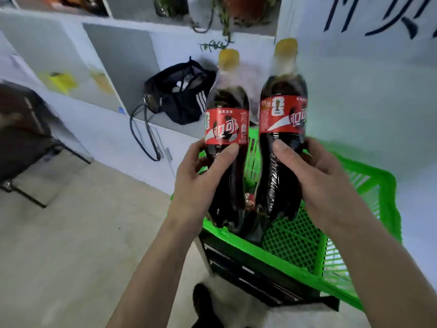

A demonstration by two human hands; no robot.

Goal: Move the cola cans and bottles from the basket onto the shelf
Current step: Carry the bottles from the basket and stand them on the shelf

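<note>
My left hand (201,176) grips a cola bottle (227,110) with a red label and yellow cap, held upright above the green basket (369,197). A second cola bottle (282,107) of the same kind stands upright in the grip of my right hand (314,171), slightly higher and to the right. Both bottles hang over the basket's left part. Between their bases a bit of red can (249,201) shows down in the basket. The white shelf (132,29) with open compartments runs along the left and back.
A black bag (182,95) with white stripes and a dangling strap sits in a shelf compartment behind the bottles. Yellow items (61,81) lie in a compartment further left. A dark chair (21,136) stands at the left. The basket rests on a black stand (255,275).
</note>
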